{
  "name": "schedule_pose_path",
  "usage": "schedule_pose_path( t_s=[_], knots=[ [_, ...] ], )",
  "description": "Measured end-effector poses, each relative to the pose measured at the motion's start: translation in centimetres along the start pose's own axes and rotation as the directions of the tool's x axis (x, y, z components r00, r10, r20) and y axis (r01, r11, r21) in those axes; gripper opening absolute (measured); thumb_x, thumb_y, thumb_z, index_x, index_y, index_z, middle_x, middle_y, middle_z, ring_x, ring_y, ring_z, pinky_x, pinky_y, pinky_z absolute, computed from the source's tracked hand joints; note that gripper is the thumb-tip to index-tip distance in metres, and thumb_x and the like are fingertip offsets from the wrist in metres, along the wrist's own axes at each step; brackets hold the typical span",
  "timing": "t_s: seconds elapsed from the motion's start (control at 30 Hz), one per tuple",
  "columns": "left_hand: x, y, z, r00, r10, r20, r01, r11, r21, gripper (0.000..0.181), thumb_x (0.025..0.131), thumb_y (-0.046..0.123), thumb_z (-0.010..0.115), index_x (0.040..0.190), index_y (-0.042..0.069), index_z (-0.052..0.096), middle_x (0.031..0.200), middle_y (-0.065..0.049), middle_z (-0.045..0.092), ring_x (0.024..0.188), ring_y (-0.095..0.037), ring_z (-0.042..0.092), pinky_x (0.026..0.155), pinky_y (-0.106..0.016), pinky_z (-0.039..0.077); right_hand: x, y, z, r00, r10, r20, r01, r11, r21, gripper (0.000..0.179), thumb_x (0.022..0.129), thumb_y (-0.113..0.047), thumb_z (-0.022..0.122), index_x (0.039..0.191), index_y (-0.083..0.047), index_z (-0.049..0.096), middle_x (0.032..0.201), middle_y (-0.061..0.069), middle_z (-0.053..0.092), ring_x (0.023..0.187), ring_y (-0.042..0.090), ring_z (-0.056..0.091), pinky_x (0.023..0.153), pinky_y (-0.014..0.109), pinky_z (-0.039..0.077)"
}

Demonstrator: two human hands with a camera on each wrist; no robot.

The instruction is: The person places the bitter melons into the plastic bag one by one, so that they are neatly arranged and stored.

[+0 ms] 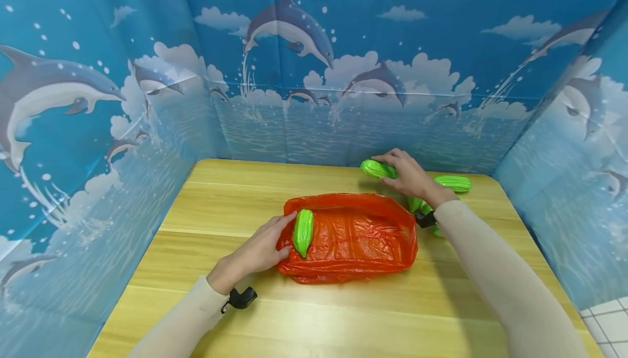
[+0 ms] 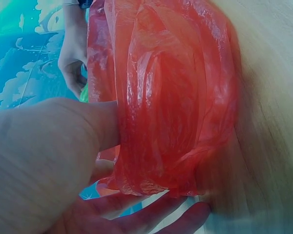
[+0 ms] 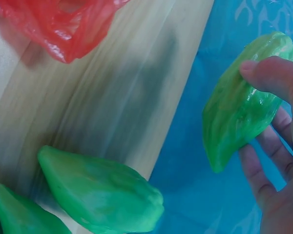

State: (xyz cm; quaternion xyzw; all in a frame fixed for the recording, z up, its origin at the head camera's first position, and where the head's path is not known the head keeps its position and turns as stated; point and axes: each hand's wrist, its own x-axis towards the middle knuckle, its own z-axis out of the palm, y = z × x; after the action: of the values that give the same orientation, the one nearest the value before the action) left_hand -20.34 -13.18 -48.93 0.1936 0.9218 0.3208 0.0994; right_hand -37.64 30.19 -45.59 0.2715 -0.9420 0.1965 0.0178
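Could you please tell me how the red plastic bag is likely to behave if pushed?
The red plastic bag is probably floppy, as its thin walls are wrinkled. That thin film also suggests it is light. The ridged green piece inside might shift when it crumples.

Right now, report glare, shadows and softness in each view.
Head: glare on the near tabletop, shadow beside the right sleeve; left wrist: streaky highlights on the red bag, hazy overall; right wrist: soft shadow on the tabletop, gloss on the held green item.
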Motion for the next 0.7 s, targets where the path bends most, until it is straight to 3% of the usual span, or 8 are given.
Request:
schedule_pose_path(
  t_s=[0.4,0.7],
  knots=[
    [-0.2,-0.1,0.3,1.000,-0.008,0.005,0.008,1.000,0.000,0.088,0.106,0.004,0.079,0.183,0.009,0.037,0.176,-0.021,0.055,0.160,-0.043,0.059,0.132,-0.062,0.053,-0.4,-1.0,-0.5,1.000,-0.015,-0.008,0.016,0.998,0.054,0.067,0.107,-0.017,0.087,0.169,-0.016,0.061,0.144,0.020,0.064,0.131,0.040,0.065,0.098,0.059,0.058],
    [0.2,0.0,0.0,1.000,-0.003,0.002,0.003,1.000,-0.001,0.088,0.106,0.005,0.080,0.183,0.010,0.038,0.175,-0.022,0.055,0.159,-0.044,0.060,0.131,-0.063,0.054,-0.4,-1.9,-1.6,0.998,-0.020,-0.065,0.025,0.997,0.076,0.070,0.109,-0.021,0.086,0.173,-0.020,0.057,0.143,0.020,0.062,0.131,0.039,0.066,0.100,0.060,0.062]
  ],
)
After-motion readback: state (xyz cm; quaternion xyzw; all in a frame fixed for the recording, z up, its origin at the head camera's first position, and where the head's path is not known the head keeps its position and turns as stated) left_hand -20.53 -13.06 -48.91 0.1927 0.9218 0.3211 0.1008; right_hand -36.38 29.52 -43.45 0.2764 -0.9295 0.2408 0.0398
